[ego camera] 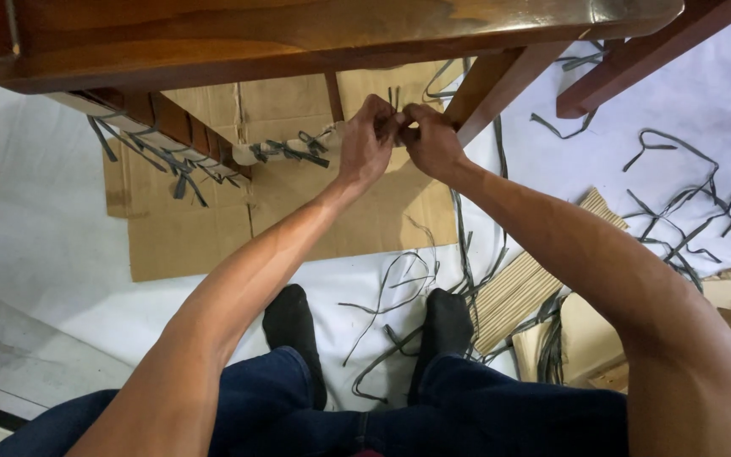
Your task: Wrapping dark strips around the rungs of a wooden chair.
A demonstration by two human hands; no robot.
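A thin grey strap point(396, 98) stands up between your fingertips, right at the end of the paper-wrapped rail point(285, 151) under the wooden furniture frame point(298, 34). Your left hand point(367, 140) and your right hand point(433, 142) meet there, knuckles touching, both pinched narrow around the strap; how much of it each hand actually grips is hard to tell, since the fingers cover it. More grey ties point(289, 152) are knotted along the wrapped rail to the left of your hands, with loose ends hanging from the frame's underside.

Just beside your right hand a slanted wooden leg point(492, 85) runs down from the frame. Behind your hands a flattened sheet of brown cardboard point(188, 228) lies on the white floor cover point(35, 211). Cut grey strap offcuts point(678, 203) lie scattered over the cover to your right and between your feet. Your black socks point(291, 322) rest on the cover below your forearms, above your blue jeans point(467, 406). A piece of corrugated card point(518, 292) and folded brown paper point(590, 338) sit near your right leg.
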